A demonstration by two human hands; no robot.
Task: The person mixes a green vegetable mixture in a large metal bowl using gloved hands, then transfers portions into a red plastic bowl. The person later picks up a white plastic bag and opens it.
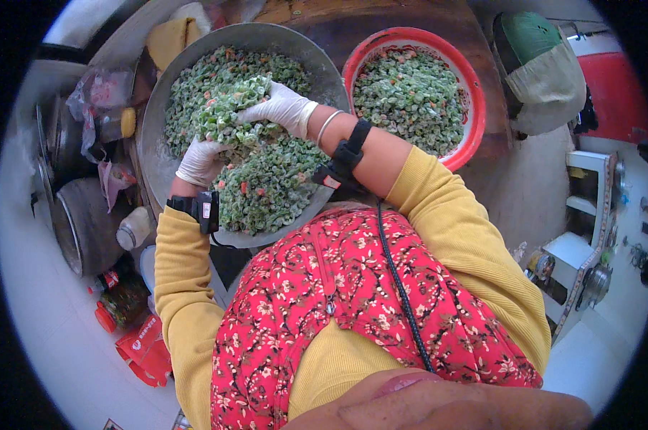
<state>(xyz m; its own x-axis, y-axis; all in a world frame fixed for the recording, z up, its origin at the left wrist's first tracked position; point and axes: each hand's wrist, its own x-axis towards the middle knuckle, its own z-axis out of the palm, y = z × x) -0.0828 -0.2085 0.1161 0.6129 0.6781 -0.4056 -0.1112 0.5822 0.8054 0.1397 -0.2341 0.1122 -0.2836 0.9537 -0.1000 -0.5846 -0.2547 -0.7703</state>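
A wide grey metal basin (pixel 157 161) stands before me, holding a heap of chopped green vegetable (pixel 270 188) flecked with orange-red bits and dusted with white powder. My left hand (pixel 201 161), in a white glove, cups a mound of this mix from the near left. From the right, my gloved right hand (pixel 281 109) grips the same mound, its fingers partly buried. The lifted mound (pixel 232 107) sits between both palms above the heap. Close to my right forearm, a red-rimmed enamel basin (pixel 477 107) holds more of the same green mix.
Both basins rest on a brown wooden table (pixel 324 21). Along the left are a large metal pot (pixel 87 226), a glass jar (pixel 134 228), plastic bags (pixel 106 91) and a red packet (pixel 145 349). A green-and-beige sack (pixel 544 70) and a white shelf unit (pixel 585 215) stand to the right.
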